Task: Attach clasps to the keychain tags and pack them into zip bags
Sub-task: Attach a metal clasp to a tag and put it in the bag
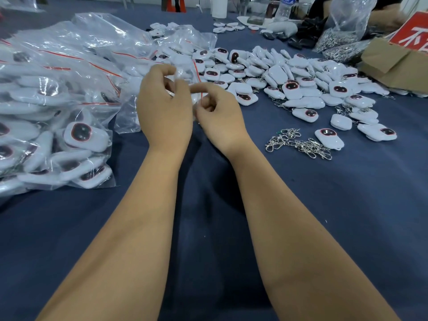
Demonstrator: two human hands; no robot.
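The left hand point(163, 110) and the right hand point(220, 117) meet above the middle of the dark blue cloth-covered worktop point(347, 216), fingers point(203, 88) curled and pinching a small clear zip bag with a red seal line point(193, 84) between them. What the bag holds is blurred and hidden behind the hands.

Just right of the right wrist lies a small heap of loose silver metal clasps point(298, 142). Beyond it, a wide scatter of white rounded plastic keychain tags with dark red-rimmed faces point(289, 89) covers the worktop, some already showing clasps.

To the left, a high pile of filled clear zip bags point(53, 100) stands close to the left hand, each bag holding a white tag; more clear bags lie behind the hands.

At the far right corner sits a brown cardboard box point(393, 66) with a red sign bearing white characters point(414, 33). Beside it, a big clear plastic sack point(345, 26) spills more silver clasps. A clear plastic bottle point(286, 8) stands at the far edge.
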